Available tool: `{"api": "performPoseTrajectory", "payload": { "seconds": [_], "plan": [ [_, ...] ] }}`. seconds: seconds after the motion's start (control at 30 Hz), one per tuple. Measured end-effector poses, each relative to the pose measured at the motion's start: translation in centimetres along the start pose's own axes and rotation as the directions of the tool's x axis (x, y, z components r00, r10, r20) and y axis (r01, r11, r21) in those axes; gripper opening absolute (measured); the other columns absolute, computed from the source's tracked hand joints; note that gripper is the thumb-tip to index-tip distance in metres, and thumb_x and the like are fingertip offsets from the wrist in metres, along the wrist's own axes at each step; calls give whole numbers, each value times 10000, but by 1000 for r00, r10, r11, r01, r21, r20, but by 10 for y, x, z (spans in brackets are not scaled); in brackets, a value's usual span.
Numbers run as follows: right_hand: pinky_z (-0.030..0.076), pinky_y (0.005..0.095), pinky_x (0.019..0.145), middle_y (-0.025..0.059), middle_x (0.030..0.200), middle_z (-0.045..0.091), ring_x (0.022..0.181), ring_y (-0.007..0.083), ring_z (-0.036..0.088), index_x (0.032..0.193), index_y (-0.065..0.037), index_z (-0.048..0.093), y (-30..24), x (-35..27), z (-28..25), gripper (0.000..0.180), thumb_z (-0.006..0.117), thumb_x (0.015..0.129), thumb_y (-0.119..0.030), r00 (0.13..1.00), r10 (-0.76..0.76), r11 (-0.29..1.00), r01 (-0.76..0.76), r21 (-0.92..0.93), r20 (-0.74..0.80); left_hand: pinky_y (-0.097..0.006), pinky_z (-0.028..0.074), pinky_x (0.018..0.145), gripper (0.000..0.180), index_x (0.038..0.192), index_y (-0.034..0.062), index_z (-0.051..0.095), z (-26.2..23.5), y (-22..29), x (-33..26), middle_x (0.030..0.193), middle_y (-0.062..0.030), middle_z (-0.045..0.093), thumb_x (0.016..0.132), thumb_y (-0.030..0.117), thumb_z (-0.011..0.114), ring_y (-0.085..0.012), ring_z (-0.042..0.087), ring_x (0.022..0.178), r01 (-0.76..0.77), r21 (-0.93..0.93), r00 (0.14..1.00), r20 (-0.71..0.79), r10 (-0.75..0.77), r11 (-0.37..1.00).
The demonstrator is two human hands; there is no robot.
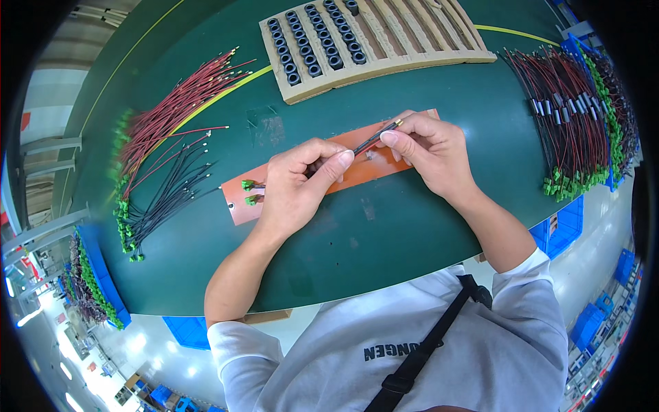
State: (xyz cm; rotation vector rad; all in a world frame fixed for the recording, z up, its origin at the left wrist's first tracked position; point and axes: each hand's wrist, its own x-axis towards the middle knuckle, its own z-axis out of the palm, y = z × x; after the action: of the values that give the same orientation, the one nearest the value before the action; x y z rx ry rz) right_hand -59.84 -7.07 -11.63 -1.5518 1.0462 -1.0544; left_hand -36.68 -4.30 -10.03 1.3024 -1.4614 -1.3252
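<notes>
My left hand [302, 180] is closed, thumb and fingers pinching a pair of black and red wires [368, 144] near their middle. Green connectors [251, 192] at the wires' other end stick out to the left of that hand. At the right end of the wires, by small gold-coloured tips [398, 123], my right hand [434, 144] pinches with thumb and forefinger. Both hands are over an orange-brown board [240, 214] lying on the green table; they hide much of its middle.
Red wires [185, 103] and black wires [171, 192] with green connectors lie at left. A cardboard tray [384, 77] holds rows of black rings [294, 78] at the back. Bundled wires with grey sleeves [563, 110] lie at right, beside a blue bin [583, 62]. Another blue bin [103, 275] stands at lower left.
</notes>
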Motion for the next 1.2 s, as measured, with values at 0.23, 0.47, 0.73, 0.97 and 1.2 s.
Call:
{"api": "performPoseTrajectory", "payload": {
  "seconds": [0.23, 0.47, 0.73, 0.97, 1.2],
  "plan": [
    [463, 221, 618, 36, 809, 683, 684, 56, 574, 870, 31, 716, 0, 0, 2, 180, 741, 966, -119, 999, 38, 991, -37, 126, -4, -239, 426, 602, 117, 999, 19, 755, 1, -4, 1, 775, 10, 663, 973, 131, 733, -52, 525, 678, -35, 11, 999, -9, 35, 999],
    [493, 229, 625, 59, 818, 714, 703, 66, 622, 864, 37, 722, -4, 2, -4, 172, 749, 954, -106, 999, 38, 994, -42, 98, 34, -233, 435, 617, 120, 1008, 18, 757, 1, -1, 0, 796, 13, 679, 968, 130, 740, -51, 534, 692, -21, 24, 1000, -4, 21, 999],
    [496, 221, 620, 61, 829, 718, 710, 64, 634, 855, 41, 706, -6, 3, -3, 175, 745, 956, -97, 998, 34, 992, -39, 119, 47, -230, 449, 639, 124, 1010, 17, 758, 1, -4, 1, 832, 9, 699, 967, 132, 741, -48, 537, 705, -27, 33, 1000, 7, 26, 999],
    [448, 208, 570, 34, 883, 678, 661, 47, 569, 850, 38, 646, 8, 2, -2, 166, 700, 978, -54, 999, -3, 981, -5, 193, 43, -232, 470, 663, 162, 1049, -1, 729, 0, -2, 4, 853, -2, 677, 1026, 147, 667, -60, 572, 735, -4, 48, 996, 87, -1, 999],
    [436, 257, 574, 63, 836, 636, 662, 114, 547, 838, 20, 615, 5, 0, -8, 146, 715, 933, -30, 952, -303, 927, 306, -218, 45, -277, 509, 881, 180, 1146, -23, 674, -17, 17, -1, 1085, -72, 686, 1062, 97, 570, -122, 620, 965, -160, 19, 980, -114, 161, 987]
  ]
}}
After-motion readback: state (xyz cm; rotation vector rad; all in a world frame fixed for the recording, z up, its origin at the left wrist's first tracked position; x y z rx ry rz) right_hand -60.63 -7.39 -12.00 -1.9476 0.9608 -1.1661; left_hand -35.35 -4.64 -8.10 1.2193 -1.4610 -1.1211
